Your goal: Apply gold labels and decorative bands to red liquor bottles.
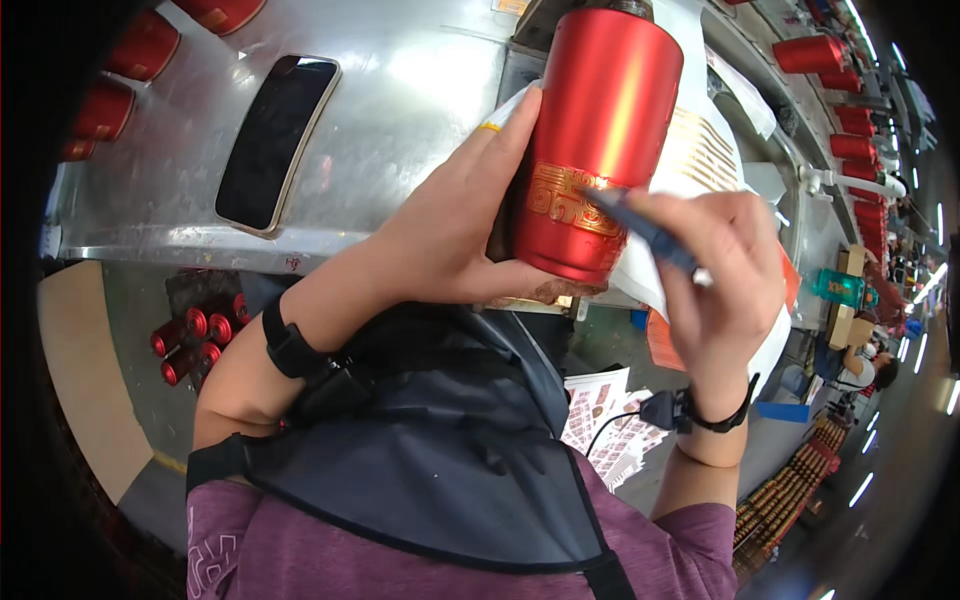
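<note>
In front of me a glossy red metal canister (610, 105) lies lengthwise, its top pointing away from me. My left hand (450, 225) grips it from the left, fingers along the side and thumb at the near end. A gold ornamental emblem (572, 200) sits on the lower part of its wall. Pinched in my right hand (728, 265) is a dark grey tool with a narrow tip (648, 232); its exact kind is unclear. The tip meets the emblem's upper right area, though I cannot tell whether it touches.
A black-screened phone (278, 145) lies on the metal worktable (400, 120). More red canisters (145, 48) stand at the far left. White sheets with gold strips (700, 150) are right of the canister. Below are small red cans (195, 322) and printed sheets (610, 420).
</note>
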`<action>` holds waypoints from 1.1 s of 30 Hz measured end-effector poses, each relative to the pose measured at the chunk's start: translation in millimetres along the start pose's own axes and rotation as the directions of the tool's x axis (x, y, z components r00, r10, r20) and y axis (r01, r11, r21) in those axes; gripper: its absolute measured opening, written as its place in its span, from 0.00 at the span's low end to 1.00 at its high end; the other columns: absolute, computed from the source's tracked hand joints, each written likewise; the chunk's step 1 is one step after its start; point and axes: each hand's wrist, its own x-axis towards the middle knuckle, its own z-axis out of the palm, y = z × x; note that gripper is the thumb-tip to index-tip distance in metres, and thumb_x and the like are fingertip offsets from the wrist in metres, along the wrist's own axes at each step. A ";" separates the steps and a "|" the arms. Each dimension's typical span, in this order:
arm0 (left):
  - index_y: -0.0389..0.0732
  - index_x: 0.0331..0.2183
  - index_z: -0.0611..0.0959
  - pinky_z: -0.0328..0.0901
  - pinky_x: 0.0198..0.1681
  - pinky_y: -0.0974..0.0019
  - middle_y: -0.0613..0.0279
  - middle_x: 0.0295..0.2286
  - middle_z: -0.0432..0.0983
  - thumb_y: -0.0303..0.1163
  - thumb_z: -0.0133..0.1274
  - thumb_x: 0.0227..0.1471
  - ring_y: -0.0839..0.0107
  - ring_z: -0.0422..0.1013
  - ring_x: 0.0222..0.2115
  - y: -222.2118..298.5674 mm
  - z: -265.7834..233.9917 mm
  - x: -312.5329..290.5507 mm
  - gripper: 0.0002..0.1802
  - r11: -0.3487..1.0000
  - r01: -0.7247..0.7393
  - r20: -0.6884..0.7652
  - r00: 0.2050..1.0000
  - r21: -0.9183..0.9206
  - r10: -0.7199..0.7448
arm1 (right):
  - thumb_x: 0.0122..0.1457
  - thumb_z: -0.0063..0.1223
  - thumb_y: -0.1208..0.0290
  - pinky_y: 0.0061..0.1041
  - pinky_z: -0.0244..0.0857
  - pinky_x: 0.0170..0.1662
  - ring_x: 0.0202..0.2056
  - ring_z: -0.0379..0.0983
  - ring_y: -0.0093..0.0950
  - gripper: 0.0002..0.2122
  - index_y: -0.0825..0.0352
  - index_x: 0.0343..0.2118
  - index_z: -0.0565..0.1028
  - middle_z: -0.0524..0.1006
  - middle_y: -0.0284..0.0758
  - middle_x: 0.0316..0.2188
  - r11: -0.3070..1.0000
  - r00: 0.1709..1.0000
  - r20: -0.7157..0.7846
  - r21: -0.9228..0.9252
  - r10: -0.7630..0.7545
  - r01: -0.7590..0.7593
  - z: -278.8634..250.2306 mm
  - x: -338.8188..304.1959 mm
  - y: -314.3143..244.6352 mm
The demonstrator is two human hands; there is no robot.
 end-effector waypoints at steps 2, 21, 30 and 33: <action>0.28 0.67 0.46 0.61 0.58 0.51 0.35 0.57 0.62 0.50 0.74 0.34 0.41 0.65 0.54 2.3 2.2 1.8 0.73 0.999 0.025 0.005 1.000 -0.028 -0.025 | 0.44 0.66 0.87 0.25 0.64 0.32 0.31 0.72 0.29 0.16 0.68 0.38 0.82 0.76 0.36 0.28 1.000 1.000 0.002 -0.018 -0.023 0.023 -3.3 2.7 3.6; 0.32 0.68 0.48 0.57 0.64 0.53 0.36 0.65 0.52 0.42 0.74 0.35 0.40 0.56 0.63 7.6 -8.7 5.9 0.69 0.998 0.035 0.044 0.998 0.049 -0.037 | 0.41 0.67 0.83 0.26 0.71 0.38 0.34 0.76 0.31 0.16 0.63 0.37 0.84 0.78 0.35 0.31 0.935 0.975 -0.154 0.340 0.162 -0.102 21.2 -51.6 12.1; 0.30 0.68 0.47 0.59 0.61 0.55 0.42 0.62 0.59 0.36 0.72 0.34 0.49 0.62 0.58 4.3 -7.1 0.7 0.69 0.992 0.109 0.070 0.992 -0.065 -0.104 | 0.41 0.64 0.81 0.27 0.68 0.32 0.31 0.75 0.32 0.17 0.64 0.38 0.84 0.78 0.33 0.30 0.976 0.997 -0.081 0.217 0.001 0.017 11.6 -28.6 2.4; 0.31 0.68 0.48 0.64 0.54 0.55 0.43 0.58 0.63 0.38 0.71 0.33 0.47 0.67 0.50 3.7 -6.5 3.0 0.68 0.997 0.076 0.038 0.996 -0.022 -0.075 | 0.38 0.63 0.80 0.27 0.68 0.31 0.30 0.74 0.31 0.17 0.63 0.36 0.84 0.77 0.33 0.28 0.985 0.995 -0.096 0.174 0.038 -0.021 9.9 -21.4 4.1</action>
